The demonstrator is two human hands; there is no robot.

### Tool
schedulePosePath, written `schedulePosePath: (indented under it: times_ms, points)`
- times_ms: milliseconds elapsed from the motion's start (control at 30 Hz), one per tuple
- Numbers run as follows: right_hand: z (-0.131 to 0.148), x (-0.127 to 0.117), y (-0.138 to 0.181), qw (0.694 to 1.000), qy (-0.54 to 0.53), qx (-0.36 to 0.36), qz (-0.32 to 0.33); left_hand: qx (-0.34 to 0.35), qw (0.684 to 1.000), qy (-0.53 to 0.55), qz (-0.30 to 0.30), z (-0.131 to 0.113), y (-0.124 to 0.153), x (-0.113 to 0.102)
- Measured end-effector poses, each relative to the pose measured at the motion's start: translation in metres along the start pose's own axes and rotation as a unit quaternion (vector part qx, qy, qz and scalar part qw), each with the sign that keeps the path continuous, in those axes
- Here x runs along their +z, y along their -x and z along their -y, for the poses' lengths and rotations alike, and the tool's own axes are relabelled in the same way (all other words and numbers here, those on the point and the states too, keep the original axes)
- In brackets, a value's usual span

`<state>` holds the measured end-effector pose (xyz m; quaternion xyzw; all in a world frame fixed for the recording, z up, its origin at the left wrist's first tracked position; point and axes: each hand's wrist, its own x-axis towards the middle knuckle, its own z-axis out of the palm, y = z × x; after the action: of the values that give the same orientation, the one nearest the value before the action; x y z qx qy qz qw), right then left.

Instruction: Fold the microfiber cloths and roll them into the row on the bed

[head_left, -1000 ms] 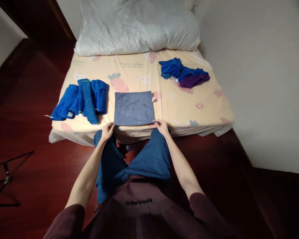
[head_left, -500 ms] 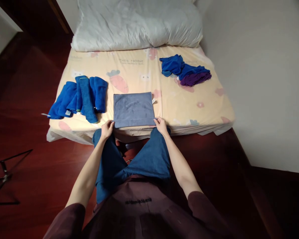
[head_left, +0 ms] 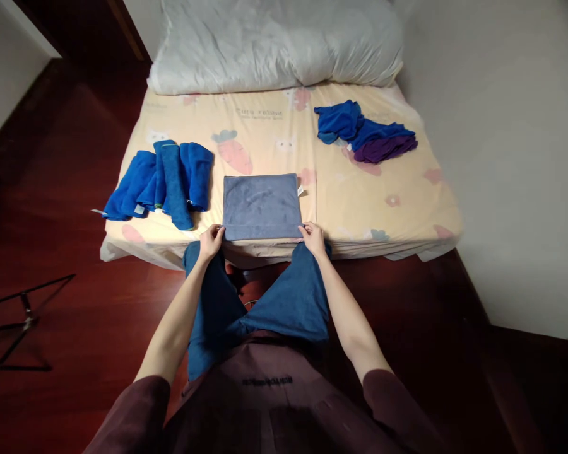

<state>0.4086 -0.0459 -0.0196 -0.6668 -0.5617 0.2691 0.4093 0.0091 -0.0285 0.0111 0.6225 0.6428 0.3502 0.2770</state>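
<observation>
Grey towel [head_left: 262, 206], folded to a flat rectangle, lay at the centre of the frame on the near edge of the bed [head_left: 360, 202], its small white tag showing at the upper right corner. The left hand [head_left: 211, 240] rested on the towel's lower left corner and the right hand [head_left: 313, 238] on its lower right corner. Each hand's fingers were drawn together and curled at the towel's near edge. Whether they pinched the cloth or only pressed on it could not be told. Both forearms reached up from the bottom of the frame, over knees in blue jeans [head_left: 293, 296] that met the edge of the bed.

Left of the grey towel, just beside it but apart, a row of folded blue towels [head_left: 163, 183] lay side by side, overlapping one another. In the upper right of the bed, well apart from the hands, a loose heap of blue and purple cloths [head_left: 366, 133] sat crumpled. A pale quilt [head_left: 274, 44] was bunched along the top of the frame at the head of the bed. The sheet was yellow with carrot and flower prints. Dark red wooden floor [head_left: 66, 252] filled the left of the frame, with a thin black stand [head_left: 19, 315] at the lower left. A plain wall [head_left: 502, 126] ran along the right.
</observation>
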Motion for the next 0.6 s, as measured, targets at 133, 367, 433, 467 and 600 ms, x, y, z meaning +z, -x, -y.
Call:
schedulePosePath:
  times_ms: [133, 367, 433, 467, 600]
  points:
    - [0.002, 0.000, 0.001, 1.000, 0.008, -0.003, -0.002, -0.005, 1.000, -0.012, -0.002, 0.003, -0.002, 0.004]
    - [0.004, 0.000, 0.000, 1.000, 0.028, 0.004, -0.002, -0.014, 1.000, -0.024, -0.007, 0.005, -0.005, 0.008]
    - [0.004, 0.000, -0.001, 0.999, 0.034, 0.005, -0.004, -0.014, 0.999, -0.027, -0.009, 0.005, -0.005, 0.009]
    - [0.004, 0.000, -0.001, 0.999, 0.036, 0.005, -0.004, -0.011, 1.000, -0.027, -0.010, 0.005, -0.005, 0.009]
    - [0.012, -0.002, -0.002, 0.998, 0.058, 0.013, 0.000, 0.010, 0.999, -0.035, -0.020, 0.003, -0.003, 0.012]
